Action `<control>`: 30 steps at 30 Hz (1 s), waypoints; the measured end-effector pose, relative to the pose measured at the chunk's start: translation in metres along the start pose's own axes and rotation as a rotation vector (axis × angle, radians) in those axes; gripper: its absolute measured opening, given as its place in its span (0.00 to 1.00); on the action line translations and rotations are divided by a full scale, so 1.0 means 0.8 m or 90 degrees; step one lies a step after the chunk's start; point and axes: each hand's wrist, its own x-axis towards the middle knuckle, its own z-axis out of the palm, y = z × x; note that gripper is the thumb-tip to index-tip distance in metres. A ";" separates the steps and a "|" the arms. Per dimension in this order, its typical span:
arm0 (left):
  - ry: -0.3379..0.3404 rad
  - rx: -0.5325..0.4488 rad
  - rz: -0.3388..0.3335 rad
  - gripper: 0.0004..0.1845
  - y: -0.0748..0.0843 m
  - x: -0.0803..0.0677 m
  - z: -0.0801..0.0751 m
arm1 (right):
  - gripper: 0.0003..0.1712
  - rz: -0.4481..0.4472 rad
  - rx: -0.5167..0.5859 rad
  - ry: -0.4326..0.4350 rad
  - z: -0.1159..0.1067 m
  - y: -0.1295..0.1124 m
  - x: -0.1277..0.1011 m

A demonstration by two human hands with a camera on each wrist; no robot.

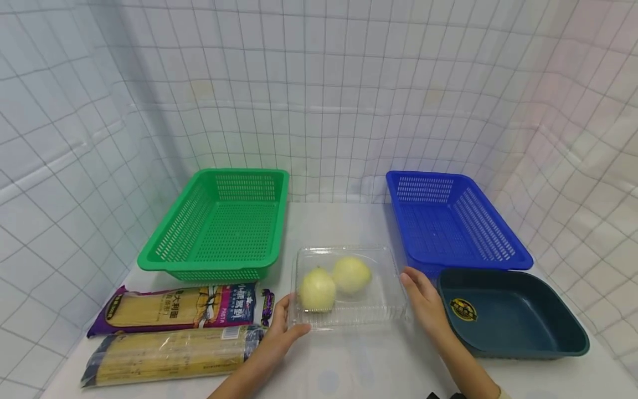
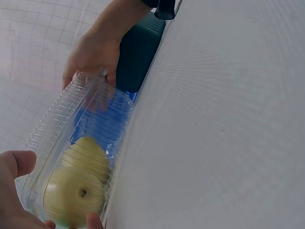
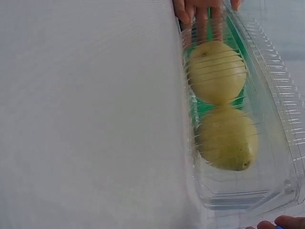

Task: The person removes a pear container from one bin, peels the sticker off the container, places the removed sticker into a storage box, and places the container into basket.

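A clear plastic box (image 1: 371, 310) with ribbed walls sits on the white table in front of me, crosswise between my hands. Inside it, toward the left end, two pale yellow-green pears (image 1: 318, 290) lie against each other. My left hand (image 1: 280, 339) holds the left end, its thumb at the near corner and its fingers along the end wall. At the opposite end my right hand (image 1: 426, 303) holds the box by its side. Through the clear wall, right-hand fingers (image 2: 97, 99) show in the left wrist view, and left-hand fingers (image 3: 202, 24) in the right wrist view.
Behind the box stand a green basket (image 1: 281, 221) at left and a blue basket (image 1: 399, 221) at right. A dark teal tub (image 1: 518, 316) is beside my right hand. Two pasta packs (image 1: 174, 310) lie left of my left hand. Grid-patterned cloth walls (image 1: 339, 111) surround the table.
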 end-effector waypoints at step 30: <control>-0.019 0.039 -0.041 0.44 0.000 -0.002 -0.001 | 0.40 0.086 0.467 -0.203 0.026 0.049 0.008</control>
